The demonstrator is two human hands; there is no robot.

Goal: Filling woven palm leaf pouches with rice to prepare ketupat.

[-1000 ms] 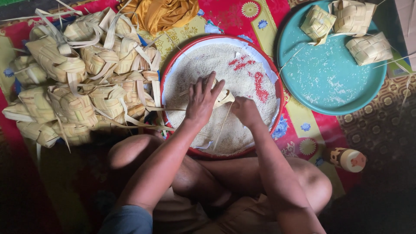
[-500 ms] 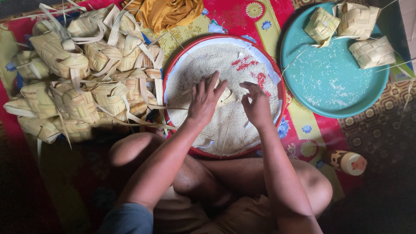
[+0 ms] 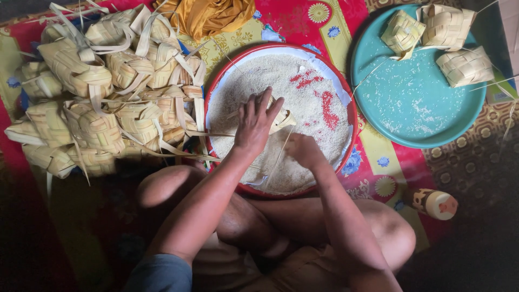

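Head view: the left hand (image 3: pixel 255 123) sits at frame centre over the round red-rimmed tray (image 3: pixel 346 162) of raw rice (image 3: pixel 281 86), its fingers closed around a woven palm-leaf pouch (image 3: pixel 284 119), which it holds just above the rice surface. The right hand (image 3: pixel 304 150) lies directly below and to the right of that pouch, knuckles up, fingers curled down into the rice; whether they are pinching grains cannot be told. A thin leaf strip (image 3: pixel 280 157) trails from the pouch toward the lower tray rim. A heap of empty woven pouches (image 3: pixel 97 92) occupies the upper left of the frame, touching the tray's left edge. A teal plate (image 3: pixel 416 108) at upper right carries three woven pouches (image 3: pixel 443 40) along its upper rim. A small bottle (image 3: pixel 435 203) lies at lower right on the patterned red mat (image 3: pixel 378 173). An orange cloth (image 3: pixel 213 15) lies at top centre.
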